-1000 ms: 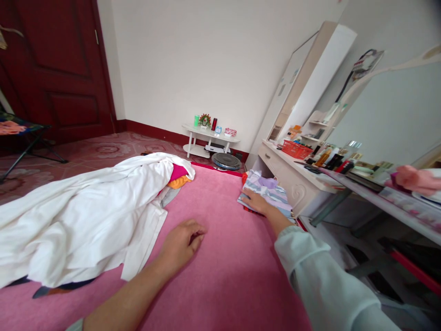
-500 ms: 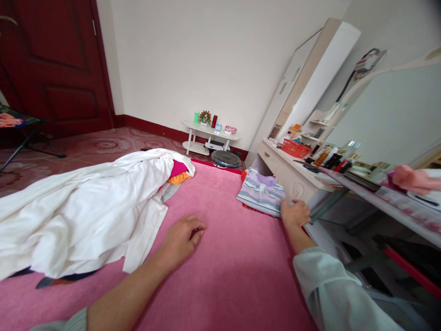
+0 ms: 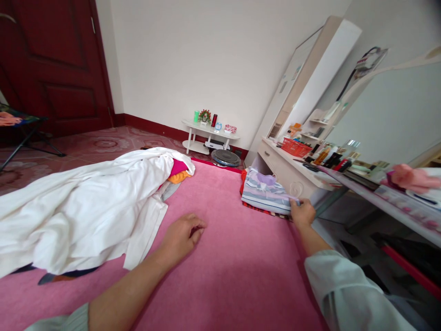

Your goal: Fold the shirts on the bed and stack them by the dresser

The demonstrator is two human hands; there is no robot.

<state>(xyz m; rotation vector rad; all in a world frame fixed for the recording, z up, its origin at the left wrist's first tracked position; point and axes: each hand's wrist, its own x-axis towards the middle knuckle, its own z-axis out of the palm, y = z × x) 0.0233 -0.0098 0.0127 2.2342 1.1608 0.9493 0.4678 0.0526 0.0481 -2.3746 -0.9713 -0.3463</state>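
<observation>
My right hand (image 3: pixel 303 212) pinches the right edge of a folded striped garment (image 3: pixel 267 195) in white, blue-grey and lilac, pulling that side out. Beneath the striped garment, a red cloth (image 3: pixel 243 180) and a dark checked edge show. On the pink bed cover (image 3: pixel 234 257), my left hand (image 3: pixel 184 232) rests with loosely curled fingers, a gap between thumb and fingers, and nothing in it. To its left lies a rumpled white cloth (image 3: pixel 93 207), with a magenta piece and an orange piece (image 3: pixel 179 177) peeking out at its far end.
Along the right stands a white dressing table (image 3: pixel 285 172) with a red basket (image 3: pixel 295 147), several bottles and a mirror (image 3: pixel 396 115). A low white shelf (image 3: pixel 210 132) and a round dark object (image 3: pixel 225 157) are beyond the bed. A folding stool (image 3: pixel 25 124) stands left.
My right hand has shifted right and taken the striped garment's edge with it, stretching and moving the garment rightward. More red cloth shows at its left. My left hand has stayed put.
</observation>
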